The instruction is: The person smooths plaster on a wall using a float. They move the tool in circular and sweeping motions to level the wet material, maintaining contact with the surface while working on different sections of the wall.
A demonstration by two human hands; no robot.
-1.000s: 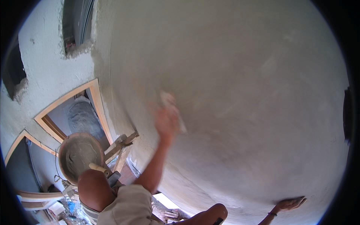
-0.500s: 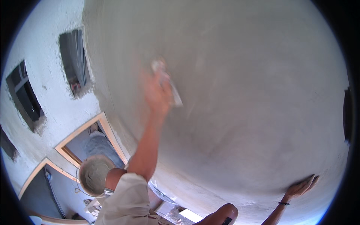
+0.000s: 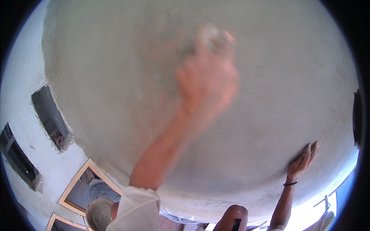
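Note:
My left hand (image 3: pixel 206 81), motion-blurred, is closed on a pale trowel (image 3: pixel 213 38) high in the middle of the view, against the grey plastered wall (image 3: pixel 289 96); its blade is too smeared to make out. My right hand (image 3: pixel 303 160) rests on the same wall at lower right, fingers extended, with a dark beaded band on the wrist. My bare knee (image 3: pixel 235 215) and pale short sleeve show along the lower edge.
At left, a paler wall (image 3: pixel 23 69) has rough-edged window openings (image 3: pixel 48 115) and wood-framed doorways (image 3: pixel 86 171). A bucket of grey mix (image 3: pixel 100 213), partly behind my sleeve, sits at lower left. A bright gap with blue corrugated sheeting (image 3: pixel 345 188) lies at lower right.
My left hand and trowel have swept up and to the right. My right hand appears higher. The openings and bucket have shifted down in view.

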